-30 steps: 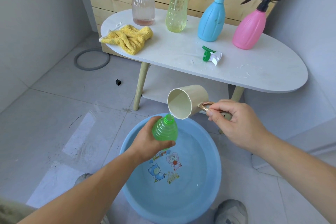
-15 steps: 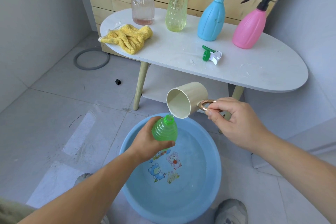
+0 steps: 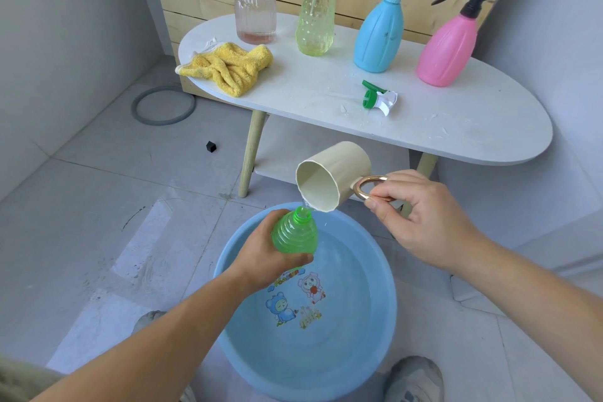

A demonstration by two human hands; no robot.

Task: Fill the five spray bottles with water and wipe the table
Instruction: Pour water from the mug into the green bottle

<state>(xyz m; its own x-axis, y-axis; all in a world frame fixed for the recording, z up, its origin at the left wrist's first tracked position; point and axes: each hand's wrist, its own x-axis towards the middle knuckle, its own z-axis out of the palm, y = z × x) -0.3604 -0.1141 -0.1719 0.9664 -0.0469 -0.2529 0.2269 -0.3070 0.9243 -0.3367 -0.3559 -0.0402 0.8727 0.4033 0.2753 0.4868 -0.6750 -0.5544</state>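
Green spray bottle (image 3: 295, 235) is down low over the blue basin (image 3: 388, 320), not on the table (image 3: 456, 127), with its open neck tucked right under the lip of the cream cup (image 3: 332, 179). The left hand (image 3: 264, 248) wraps its fingers round the ribbed body and grips it upright so the mouth meets the pour. The right hand (image 3: 421, 215) pinches the cup's gold ring handle (image 3: 368, 188) between thumb and fingers. The cup is tipped almost onto its side, and a thin thread of water runs from lip to neck.

Sensible spot for it, I'd say: whatever misses falls back into the basin's water and not onto the floor (a drop or two seems to be doing just that).

The neck is open because the spray head (image 3: 380, 99), green and white, lies on its side near the table's front edge. Behind it four more stand upright in a row, heads on: the clear bottle (image 3: 255, 16), the yellow-green bottle (image 3: 316, 19), the blue bottle (image 3: 380, 33) and the pink bottle (image 3: 447, 49). How full the opaque pair are, I cannot tell.

The yellow cloth (image 3: 228, 67) lies bunched at the table's left end, handy for the wipe, and white specks dot the top.

Nothing sits between cup and bottle. The table's edge hangs just beyond the cup, so a lift wants care. A grey ring (image 3: 163, 106) and a small black cube (image 3: 211, 146) lie on the floor, well apart.
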